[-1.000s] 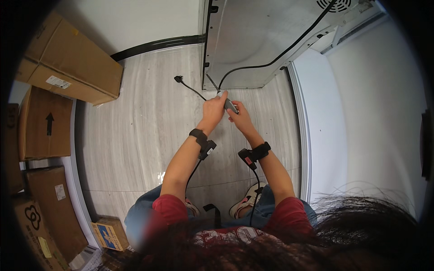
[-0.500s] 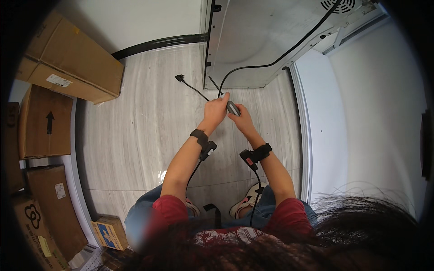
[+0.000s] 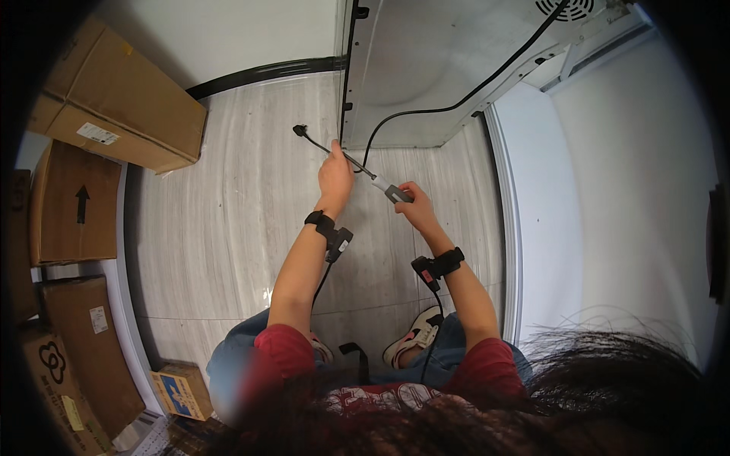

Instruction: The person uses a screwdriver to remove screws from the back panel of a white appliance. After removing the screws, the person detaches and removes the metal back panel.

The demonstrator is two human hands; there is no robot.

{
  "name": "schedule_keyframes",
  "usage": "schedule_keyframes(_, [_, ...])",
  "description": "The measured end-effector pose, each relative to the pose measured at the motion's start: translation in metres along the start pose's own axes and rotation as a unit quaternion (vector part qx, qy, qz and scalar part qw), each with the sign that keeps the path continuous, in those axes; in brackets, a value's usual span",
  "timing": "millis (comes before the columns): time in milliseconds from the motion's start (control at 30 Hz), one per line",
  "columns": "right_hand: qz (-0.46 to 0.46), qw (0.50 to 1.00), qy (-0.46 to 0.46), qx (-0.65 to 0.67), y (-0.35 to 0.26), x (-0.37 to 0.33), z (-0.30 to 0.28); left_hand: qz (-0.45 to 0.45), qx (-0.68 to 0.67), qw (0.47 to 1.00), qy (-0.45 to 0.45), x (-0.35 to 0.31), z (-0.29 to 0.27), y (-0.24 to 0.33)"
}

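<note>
My right hand (image 3: pixel 415 207) is closed around the grey handle of a screwdriver (image 3: pixel 394 192). Its thin dark shaft points up and to the left. At the far end of that shaft, the fingers of my left hand (image 3: pixel 334 181) are closed on it; whether they also pinch something small is hidden. Both hands are above the floor, just in front of the metal-backed appliance (image 3: pixel 437 72). A black power cord (image 3: pixel 426 112) hangs down the appliance's back and passes behind the shaft. Its plug (image 3: pixel 299 131) is on the floor beyond my left hand.
Cardboard boxes (image 3: pixel 141 99) are stacked along the left side, with a small blue-and-yellow box (image 3: pixel 182 391) near my left knee. A white panel (image 3: pixel 540 220) bounds the right. Wrist straps with cabled black devices (image 3: pixel 338 243) sit on both forearms.
My left hand has moved left, from near the handle to the far end of the shaft. The screwdriver has tilted further left, and my right hand has moved slightly right and down.
</note>
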State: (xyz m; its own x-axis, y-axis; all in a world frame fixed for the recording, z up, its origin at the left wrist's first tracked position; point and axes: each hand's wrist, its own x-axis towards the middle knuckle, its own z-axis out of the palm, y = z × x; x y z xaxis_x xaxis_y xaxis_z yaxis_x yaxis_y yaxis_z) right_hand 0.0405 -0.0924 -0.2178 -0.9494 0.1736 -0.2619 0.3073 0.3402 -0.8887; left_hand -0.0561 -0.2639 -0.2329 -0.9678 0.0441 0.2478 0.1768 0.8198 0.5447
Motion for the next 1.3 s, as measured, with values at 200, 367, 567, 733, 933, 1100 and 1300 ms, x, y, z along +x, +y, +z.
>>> schedule_keyframes(200, [0.001, 1.000, -0.007, 0.001, 0.005, -0.001, -0.008, 0.035, 0.008, 0.999, 0.023, 0.002, 0.007, -0.011])
schedule_keyframes(367, [-0.001, 1.000, -0.018, 0.004, 0.007, -0.003, -0.013, 0.078, -0.008, 0.997, 0.007, 0.003, 0.003, -0.008])
schedule_keyframes(567, [-0.006, 1.000, -0.026, 0.013, 0.010, 0.000, -0.017, 0.084, -0.009, 0.996, -0.012, 0.004, 0.007, -0.012])
schedule_keyframes(733, [-0.012, 0.999, -0.031, 0.013, 0.011, 0.001, -0.019, 0.090, -0.010, 0.996, 0.000, 0.003, 0.007, -0.014])
schedule_keyframes(933, [-0.003, 0.999, -0.031, 0.031, 0.013, 0.002, -0.024, 0.073, -0.043, 0.996, -0.004, 0.003, 0.006, -0.010])
schedule_keyframes(1100, [0.005, 0.999, -0.017, 0.044, 0.007, 0.002, -0.035, -0.008, -0.097, 0.995, -0.012, 0.007, 0.004, -0.018])
schedule_keyframes(1300, [0.029, 0.999, -0.025, 0.025, 0.018, 0.012, -0.018, -0.018, -0.161, 0.986, -0.043, 0.004, 0.013, -0.020])
